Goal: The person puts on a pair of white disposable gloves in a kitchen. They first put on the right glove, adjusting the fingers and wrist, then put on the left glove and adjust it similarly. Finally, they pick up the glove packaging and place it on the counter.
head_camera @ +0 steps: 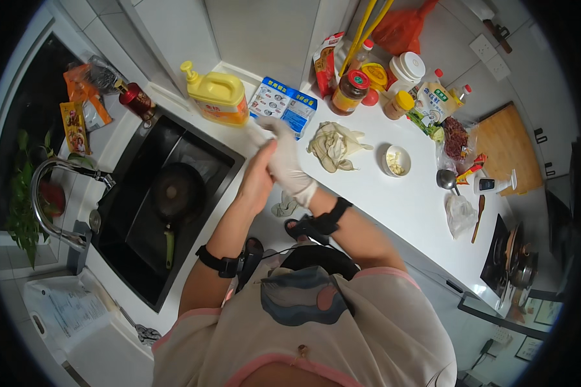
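Note:
In front of my chest, both hands meet above the gap between the sink edge and the white counter. My bare left hand (256, 178) lies against the palm side of my right hand (286, 157), thumb up along it; its other fingers are hidden. A thin white glove (298, 181) covers the right hand to the wrist, its blurred fingertips apart. Just beyond them are a yellow pump bottle (219, 99) and a blue-and-white printed packet (284, 105). A crumpled pale cloth (336, 146) sits to the right, then a white bowl (403, 154) holding peeled garlic cloves.
In the black sink (140, 230) is a frying pan (178, 191) with a green handle, beside a curved faucet (38, 193). Jars (349, 94) and bottles line the back counter. Further right are a ladle (446, 179), a wooden cutting board (508, 145) and a stove (496, 256).

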Demonstrator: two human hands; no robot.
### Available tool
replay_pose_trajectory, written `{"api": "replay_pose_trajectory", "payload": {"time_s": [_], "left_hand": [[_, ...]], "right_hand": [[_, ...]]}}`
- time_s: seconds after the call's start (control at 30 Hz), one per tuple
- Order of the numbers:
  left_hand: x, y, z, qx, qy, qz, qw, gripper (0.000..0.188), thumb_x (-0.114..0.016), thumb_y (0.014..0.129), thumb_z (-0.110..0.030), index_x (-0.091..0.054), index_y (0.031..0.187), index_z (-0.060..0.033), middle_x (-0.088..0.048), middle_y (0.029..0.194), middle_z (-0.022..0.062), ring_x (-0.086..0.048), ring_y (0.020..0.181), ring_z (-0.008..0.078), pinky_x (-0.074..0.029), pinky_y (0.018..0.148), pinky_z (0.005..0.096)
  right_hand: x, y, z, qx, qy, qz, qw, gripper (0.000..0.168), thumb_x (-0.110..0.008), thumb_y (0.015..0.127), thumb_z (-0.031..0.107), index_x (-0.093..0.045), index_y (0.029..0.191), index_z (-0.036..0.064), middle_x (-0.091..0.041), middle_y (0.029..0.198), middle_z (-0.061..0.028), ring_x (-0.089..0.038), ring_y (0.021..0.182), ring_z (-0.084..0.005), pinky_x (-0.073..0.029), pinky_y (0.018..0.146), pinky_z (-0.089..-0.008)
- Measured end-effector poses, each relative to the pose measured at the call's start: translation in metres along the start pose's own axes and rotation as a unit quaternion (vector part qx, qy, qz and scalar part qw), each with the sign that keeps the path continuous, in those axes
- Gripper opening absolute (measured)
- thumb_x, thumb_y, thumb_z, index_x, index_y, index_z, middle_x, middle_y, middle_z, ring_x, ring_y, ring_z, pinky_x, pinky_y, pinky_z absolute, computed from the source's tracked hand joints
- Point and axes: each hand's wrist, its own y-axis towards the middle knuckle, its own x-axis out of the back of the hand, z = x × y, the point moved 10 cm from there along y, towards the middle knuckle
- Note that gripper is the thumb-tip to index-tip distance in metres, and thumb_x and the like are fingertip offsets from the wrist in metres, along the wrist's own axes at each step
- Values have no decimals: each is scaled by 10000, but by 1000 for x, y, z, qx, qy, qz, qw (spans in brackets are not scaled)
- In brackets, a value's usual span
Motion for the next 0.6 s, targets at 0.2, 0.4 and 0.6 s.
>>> {"api": "replay_pose_trajectory", "payload": {"time_s": [0.2,0.4,0.6], "left_hand": [[33,-10,14,3,227,-68,972,412,-565,941,-271,-517,1261,-16,-560,1233,115,-534,1086,184,-421,918,334],[37,-13,-12,-44,368,-106,923,256,-592,931,-235,-620,819,-7,-556,640,16,-461,516,75,-379,493,236],[32,-22,-51,-191,382,-112,897,360,-646,888,-163,-446,621,-26,-359,541,-36,-333,534,32,-253,460,240]], "right_hand": [[152,5,-108,-183,-345,-104,915,413,-725,728,387,-651,896,17,-659,836,-190,-652,797,-340,-495,713,-417],[168,2,-179,-205,-445,22,872,261,-631,796,312,-675,894,74,-678,829,-189,-661,784,-362,-506,724,-435],[214,26,-146,-145,-302,-69,940,163,-634,824,208,-649,853,49,-662,770,-149,-649,728,-282,-499,683,-375]]}}
